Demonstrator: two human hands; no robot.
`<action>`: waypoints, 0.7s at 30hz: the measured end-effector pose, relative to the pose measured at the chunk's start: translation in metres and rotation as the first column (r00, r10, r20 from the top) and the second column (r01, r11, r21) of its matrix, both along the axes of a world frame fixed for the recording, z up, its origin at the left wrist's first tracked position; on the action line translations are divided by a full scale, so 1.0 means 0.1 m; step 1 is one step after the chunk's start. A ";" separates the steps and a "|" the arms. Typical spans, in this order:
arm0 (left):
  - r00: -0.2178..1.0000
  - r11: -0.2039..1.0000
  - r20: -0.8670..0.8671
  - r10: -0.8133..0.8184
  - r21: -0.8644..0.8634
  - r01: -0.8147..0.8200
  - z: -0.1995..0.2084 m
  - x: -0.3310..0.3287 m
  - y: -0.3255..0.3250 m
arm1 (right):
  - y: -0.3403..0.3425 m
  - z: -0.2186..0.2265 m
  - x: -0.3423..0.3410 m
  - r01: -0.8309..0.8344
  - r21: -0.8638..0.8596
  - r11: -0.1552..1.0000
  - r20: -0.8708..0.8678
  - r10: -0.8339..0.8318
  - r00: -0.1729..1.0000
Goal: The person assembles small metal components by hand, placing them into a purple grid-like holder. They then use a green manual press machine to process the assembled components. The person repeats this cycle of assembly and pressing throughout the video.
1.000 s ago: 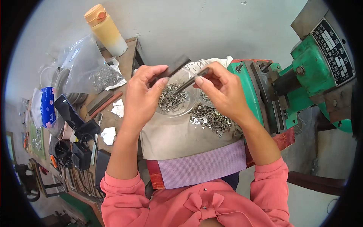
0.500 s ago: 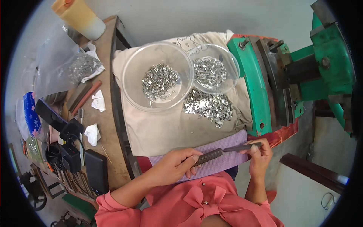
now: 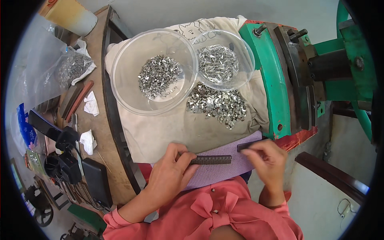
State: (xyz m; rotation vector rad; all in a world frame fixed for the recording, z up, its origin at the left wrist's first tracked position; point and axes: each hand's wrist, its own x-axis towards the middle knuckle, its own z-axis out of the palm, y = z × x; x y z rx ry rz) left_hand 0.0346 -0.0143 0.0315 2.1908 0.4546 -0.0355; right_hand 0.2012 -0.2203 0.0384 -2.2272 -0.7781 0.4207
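Observation:
My left hand (image 3: 170,172) grips one end of a dark metal bar with a row of notches (image 3: 214,160); its free end points right over a purple mat (image 3: 212,176). To the right, my right hand (image 3: 269,160) is closed on a dark flat bar (image 3: 245,146), most of which the fingers cover. The two bars are apart. Just beyond them, a pile of small shiny metal pieces (image 3: 220,105) lies on a beige cloth (image 3: 160,138). Behind it stand a large clear tub (image 3: 120,86) and a smaller clear tub (image 3: 252,64), both with small metal bits inside.
A green press (image 3: 276,100) with dark steel plates stands on the right. On the left, a wooden table (image 3: 116,176) carries a black case (image 3: 98,182), crumpled white tissue (image 3: 88,142), a reddish bar (image 3: 80,100), a plastic bag of metal bits (image 3: 74,68) and a yellowish container (image 3: 76,18).
The notched bar has turned from slanted to nearly level, and my left hand has shifted left. My right hand has drawn its flat bar away from the notched bar's end and turned it within the fingers.

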 end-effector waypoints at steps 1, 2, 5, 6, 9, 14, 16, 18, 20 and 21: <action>1.000 1.000 -0.008 0.004 -0.009 -0.004 0.02 0.01 0.04 | 0.22 0.00 -0.02 -0.104 0.039 0.994 0.052 0.102 0.993; 0.999 1.000 0.043 0.004 0.007 -0.005 0.06 0.03 0.08 | 0.39 -0.01 -0.02 -0.215 0.084 0.973 0.106 0.206 0.973; 0.985 0.996 0.171 0.015 0.082 -0.030 0.17 0.04 0.20 | 0.76 0.00 0.01 -0.362 0.063 0.930 0.153 0.350 0.924; 0.979 0.992 0.206 0.017 0.118 -0.042 0.20 0.03 0.24 | 0.84 -0.02 0.00 -0.385 0.060 0.921 0.194 0.368 0.909; 0.956 0.949 0.276 0.099 0.264 -0.174 0.41 -0.14 0.40 | 0.93 -0.05 -0.02 -0.463 0.025 0.886 0.269 0.440 0.857; 0.854 0.618 0.330 0.401 0.591 -0.519 0.70 -0.51 0.91 | 0.88 -0.08 -0.02 -0.373 0.084 0.924 0.148 0.359 0.922; 0.835 0.513 0.197 0.514 0.710 -0.483 0.79 -0.66 1.01 | 0.89 -0.08 -0.02 -0.372 0.085 0.924 0.140 0.358 0.923; 0.847 0.504 0.049 0.529 0.785 -0.360 0.75 -0.77 1.07 | 0.92 -0.08 -0.02 -0.394 0.083 0.915 0.155 0.379 0.912; 0.849 0.547 -0.031 0.528 0.777 -0.312 0.58 -0.84 1.11 | 0.92 -0.09 -0.01 -0.402 0.086 0.912 0.165 0.385 0.908; 0.844 0.535 -0.036 0.535 0.788 -0.305 0.51 -0.84 1.13 | 0.92 -0.10 -0.02 -0.400 0.094 0.912 0.166 0.382 0.909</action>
